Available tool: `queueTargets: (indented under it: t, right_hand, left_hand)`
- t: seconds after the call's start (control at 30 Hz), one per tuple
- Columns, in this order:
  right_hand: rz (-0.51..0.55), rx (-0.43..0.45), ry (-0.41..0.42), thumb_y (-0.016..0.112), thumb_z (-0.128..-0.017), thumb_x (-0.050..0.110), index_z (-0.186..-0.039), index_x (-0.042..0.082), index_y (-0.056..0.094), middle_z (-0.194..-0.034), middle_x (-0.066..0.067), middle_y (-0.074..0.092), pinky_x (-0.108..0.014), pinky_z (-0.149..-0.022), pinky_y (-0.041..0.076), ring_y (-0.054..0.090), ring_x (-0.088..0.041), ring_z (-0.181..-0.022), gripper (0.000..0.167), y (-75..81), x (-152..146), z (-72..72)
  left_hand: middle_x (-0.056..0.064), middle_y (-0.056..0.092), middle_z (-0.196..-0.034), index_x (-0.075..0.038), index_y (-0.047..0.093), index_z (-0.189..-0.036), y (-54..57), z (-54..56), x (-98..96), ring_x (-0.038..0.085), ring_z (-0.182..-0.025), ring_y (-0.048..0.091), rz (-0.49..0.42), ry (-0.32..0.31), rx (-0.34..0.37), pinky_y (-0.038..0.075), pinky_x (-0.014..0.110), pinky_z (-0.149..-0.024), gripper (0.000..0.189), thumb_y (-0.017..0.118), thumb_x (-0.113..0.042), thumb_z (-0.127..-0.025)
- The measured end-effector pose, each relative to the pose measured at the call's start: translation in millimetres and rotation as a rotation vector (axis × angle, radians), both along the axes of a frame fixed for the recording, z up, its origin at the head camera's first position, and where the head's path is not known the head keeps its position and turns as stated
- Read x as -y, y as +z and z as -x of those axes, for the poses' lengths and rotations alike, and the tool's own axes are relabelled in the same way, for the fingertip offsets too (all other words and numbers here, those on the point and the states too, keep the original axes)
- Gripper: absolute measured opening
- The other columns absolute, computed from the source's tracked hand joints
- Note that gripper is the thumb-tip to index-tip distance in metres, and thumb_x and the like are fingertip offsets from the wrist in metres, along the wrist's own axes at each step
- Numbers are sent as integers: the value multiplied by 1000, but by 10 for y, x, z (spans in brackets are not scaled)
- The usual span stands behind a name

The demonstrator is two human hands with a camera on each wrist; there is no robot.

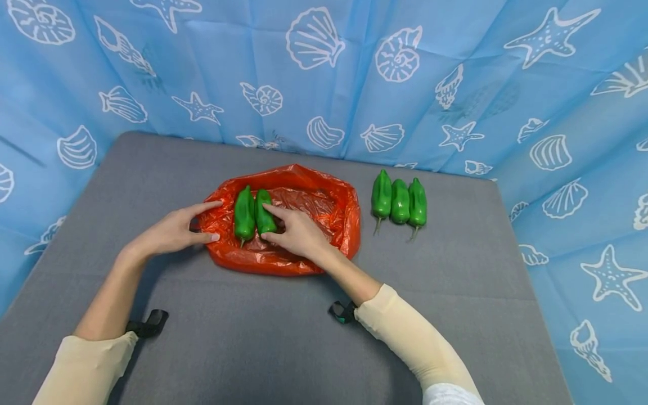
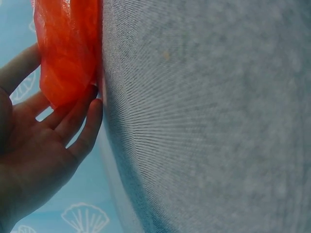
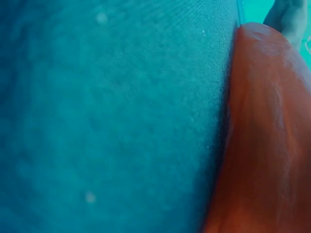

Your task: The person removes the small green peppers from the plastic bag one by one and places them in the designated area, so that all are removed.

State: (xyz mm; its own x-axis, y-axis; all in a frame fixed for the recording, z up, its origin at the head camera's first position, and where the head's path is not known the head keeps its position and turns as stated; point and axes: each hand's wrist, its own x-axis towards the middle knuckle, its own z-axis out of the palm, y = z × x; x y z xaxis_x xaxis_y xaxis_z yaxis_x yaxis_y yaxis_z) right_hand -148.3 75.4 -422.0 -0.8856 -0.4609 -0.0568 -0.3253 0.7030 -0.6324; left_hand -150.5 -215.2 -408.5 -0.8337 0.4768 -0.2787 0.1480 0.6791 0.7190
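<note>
A red plastic bag [image 1: 243,259] lies wide open on the table. Two green peppers, one on the left [image 1: 245,216] and one on the right [image 1: 264,212], are side by side in it. My right hand [image 1: 298,230] reaches over the bag and holds the right-hand pepper between thumb and fingers. At the bag's left edge my left hand [image 1: 174,229] holds the rim, thumb and index finger lying over it. In the left wrist view, other fingers of the left hand [image 2: 48,131] rest against the bag's outer side [image 2: 70,58].
Three more green peppers [image 1: 400,202] lie in a row to the right of the bag. A grey cloth [image 1: 243,349] covers the table. Behind it and at the sides hangs a blue curtain [image 1: 354,107] with white shells and starfish.
</note>
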Motion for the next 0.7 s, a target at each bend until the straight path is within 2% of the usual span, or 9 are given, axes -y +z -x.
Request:
queueTargets:
  t: [0.1,0.17,0.27,0.37,0.43,0.53,0.7]
  right_hand:
    - [-51,-23,6,73,-90,44,-151,25,45,-134,-6,63,-34,-93,50,62,-16,-111,70,-3,16,-5]
    - [-82,-39,5,71,-90,47,-151,26,44,-131,-7,65,-34,-91,51,64,-17,-108,70,-6,28,-7]
    - [-97,-58,-5,70,-90,48,-151,27,45,-100,-6,72,-30,-74,52,63,-14,-84,68,-6,43,-5]
    - [-88,-53,-14,70,-91,45,-150,27,45,-66,-1,56,-27,-57,42,49,-12,-61,67,-10,46,-3]
    - [-75,-42,-18,71,-92,43,-150,28,45,-59,1,46,-26,-52,36,42,-11,-55,66,-19,43,1]
    - [-40,-12,-25,72,-92,40,-150,29,46,-63,2,49,-25,-51,35,41,-10,-55,64,-35,32,9]
    - [48,65,-47,74,-91,35,-147,29,50,-87,3,67,-25,-54,43,56,-9,-63,62,-50,5,23]
  left_hand:
    - [31,27,-155,-9,31,-156,-9,6,5,47,-136,34,1,0,-1,31,66,-106,75,69,-30,-95]
    - [31,27,-155,-9,31,-156,-16,8,11,48,-137,34,3,0,-3,31,66,-106,75,69,-30,-95]
    - [32,28,-155,-9,31,-156,-21,9,18,48,-136,34,0,-2,-8,32,66,-105,74,69,-29,-96]
    - [32,27,-155,-9,30,-156,-22,11,18,49,-137,32,-2,-5,-11,30,66,-106,74,68,-29,-96]
    - [32,26,-155,-9,30,-156,-21,10,17,50,-138,30,0,-6,-9,29,67,-107,74,69,-29,-96]
    - [32,26,-155,-9,30,-156,-18,9,12,51,-139,29,2,-6,-6,27,67,-107,75,69,-29,-95]
    - [32,26,-155,-9,30,-156,-15,10,4,50,-138,30,3,-1,0,27,66,-107,75,69,-29,-95]
